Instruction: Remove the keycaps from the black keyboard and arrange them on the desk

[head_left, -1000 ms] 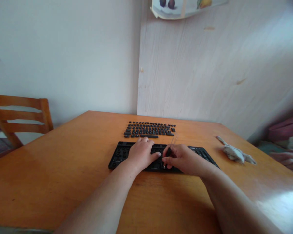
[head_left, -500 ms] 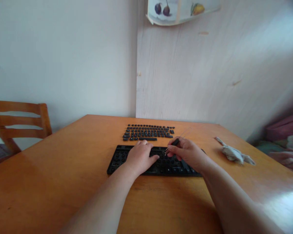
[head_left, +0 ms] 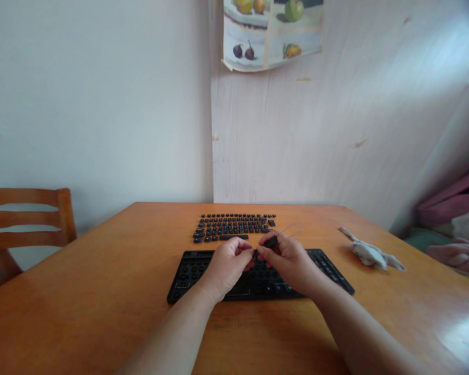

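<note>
Both hands meet over the middle of a black keyboard with many of its keycaps off. My left hand is closed, thumb and fingers pinching a small black keycap that is mostly hidden by the fingertips. A wire keycap puller with a black handle is held in my right hand; its thin wire loops stick out to the upper right. The fingertips of my right hand touch or nearly touch the keycap. Removed keycaps lie in rows behind the keyboard, with a long space bar in front.
A crumpled grey cloth lies right of the keyboard on the wooden table. One wooden chair stands at the left. Fruit pictures hang on the wall behind. Folded fabric is heaped at the far right.
My right hand has lifted the keycap puller from the keyboard. My left hand has come off the keys and closed in a pinch beside the right. The view has tilted up.
</note>
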`<state>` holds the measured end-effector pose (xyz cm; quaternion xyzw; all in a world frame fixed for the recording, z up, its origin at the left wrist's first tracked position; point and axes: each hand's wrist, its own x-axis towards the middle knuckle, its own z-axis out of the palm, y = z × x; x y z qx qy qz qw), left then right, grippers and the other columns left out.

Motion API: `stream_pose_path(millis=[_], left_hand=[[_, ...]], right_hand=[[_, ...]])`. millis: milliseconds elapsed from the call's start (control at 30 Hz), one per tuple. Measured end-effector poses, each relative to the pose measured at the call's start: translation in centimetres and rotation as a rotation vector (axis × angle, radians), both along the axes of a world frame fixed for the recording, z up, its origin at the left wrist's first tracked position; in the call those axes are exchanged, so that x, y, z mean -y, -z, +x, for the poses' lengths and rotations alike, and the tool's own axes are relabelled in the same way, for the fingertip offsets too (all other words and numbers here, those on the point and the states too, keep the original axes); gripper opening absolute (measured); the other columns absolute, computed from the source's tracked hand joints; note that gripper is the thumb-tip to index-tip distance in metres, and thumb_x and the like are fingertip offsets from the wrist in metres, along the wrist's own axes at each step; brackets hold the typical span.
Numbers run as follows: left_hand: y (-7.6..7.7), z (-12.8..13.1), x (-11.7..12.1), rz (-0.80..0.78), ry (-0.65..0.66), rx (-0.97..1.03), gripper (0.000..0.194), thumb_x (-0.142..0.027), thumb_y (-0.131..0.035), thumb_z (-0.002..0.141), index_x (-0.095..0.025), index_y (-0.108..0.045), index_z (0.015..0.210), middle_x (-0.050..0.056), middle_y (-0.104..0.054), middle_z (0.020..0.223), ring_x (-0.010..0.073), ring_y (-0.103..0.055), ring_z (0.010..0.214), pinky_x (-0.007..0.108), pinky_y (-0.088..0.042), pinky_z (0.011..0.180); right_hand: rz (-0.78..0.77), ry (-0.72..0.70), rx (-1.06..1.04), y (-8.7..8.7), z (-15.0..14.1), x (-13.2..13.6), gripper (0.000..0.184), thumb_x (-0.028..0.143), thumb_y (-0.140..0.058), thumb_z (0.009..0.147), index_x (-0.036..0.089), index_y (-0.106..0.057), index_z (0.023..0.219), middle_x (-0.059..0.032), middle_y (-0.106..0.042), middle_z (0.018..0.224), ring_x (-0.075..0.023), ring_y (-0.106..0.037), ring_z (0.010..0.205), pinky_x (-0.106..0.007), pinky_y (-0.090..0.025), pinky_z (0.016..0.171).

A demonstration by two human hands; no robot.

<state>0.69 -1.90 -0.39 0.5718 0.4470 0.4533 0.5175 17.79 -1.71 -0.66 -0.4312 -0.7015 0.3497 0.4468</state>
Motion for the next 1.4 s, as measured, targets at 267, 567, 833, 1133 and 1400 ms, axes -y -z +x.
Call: stream_pose_path(millis=[267, 567, 833, 1133, 1400], left_hand=[[0.3, -0.3, -0.3, 0.021, -0.068, 0.006, 0.006, -0.019, -0.062, 0.077, -0.016, -0.058, 0.08, 0.0, -0.063, 0.072, 0.0116, -0.063, 0.063, 0.022, -0.049, 0.06], [0.6, -1.1, -1.1, -0.021, -0.118, 0.05, 0.01, -0.019, -0.059, 0.079, -0.015, -0.06, 0.088, 0.006, -0.068, 0.08, 0.0161, -0.068, 0.072, 0.029, -0.054, 0.069], [0.2, -1.1, -0.9, -0.038, -0.098, 0.064, 0.01, -0.018, -0.059, 0.08, -0.014, -0.06, 0.089, 0.008, -0.069, 0.083, 0.0164, -0.069, 0.074, 0.03, -0.055, 0.071], [-0.2, -0.9, -0.4, -0.061, -0.008, 0.084, 0.02, -0.025, -0.066, 0.08, -0.015, -0.058, 0.094, 0.005, -0.068, 0.083, 0.0147, -0.068, 0.07, 0.028, -0.054, 0.068], [0.1, -0.9, -0.4, -0.07, 0.061, 0.049, 0.03, -0.032, -0.067, 0.08, -0.015, -0.055, 0.101, 0.006, -0.069, 0.082, 0.0142, -0.067, 0.071, 0.025, -0.051, 0.066]], right_hand=[[0.119, 0.104, 0.102, -0.1, -0.4, 0.2, 0.012, 0.032, -0.056, 0.087, 0.021, -0.059, 0.092, 0.0011, -0.062, 0.071, -0.0135, -0.056, 0.065, -0.024, -0.044, 0.06], [0.123, 0.287, -0.018, -0.1, 0.5, -0.8, 0.039, 0.053, -0.045, 0.092, 0.02, -0.061, 0.08, -0.0051, -0.069, 0.08, -0.0196, -0.064, 0.078, -0.029, -0.047, 0.071], [0.248, 0.25, 0.095, -0.2, 0.3, -0.5, 0.036, 0.047, -0.038, 0.098, 0.02, -0.059, 0.085, -0.0031, -0.064, 0.077, -0.017, -0.059, 0.073, -0.027, -0.044, 0.067], [0.239, 0.12, 0.325, -0.3, -0.1, 0.0, 0.029, 0.032, -0.063, 0.084, 0.022, -0.066, 0.111, 0.0001, -0.068, 0.075, -0.0152, -0.06, 0.065, -0.026, -0.044, 0.063], [0.211, 0.0, 0.36, -0.9, 0.1, 0.2, 0.016, 0.024, -0.061, 0.084, 0.023, -0.072, 0.095, -0.0008, -0.074, 0.087, -0.0169, -0.066, 0.08, -0.026, -0.046, 0.071]])
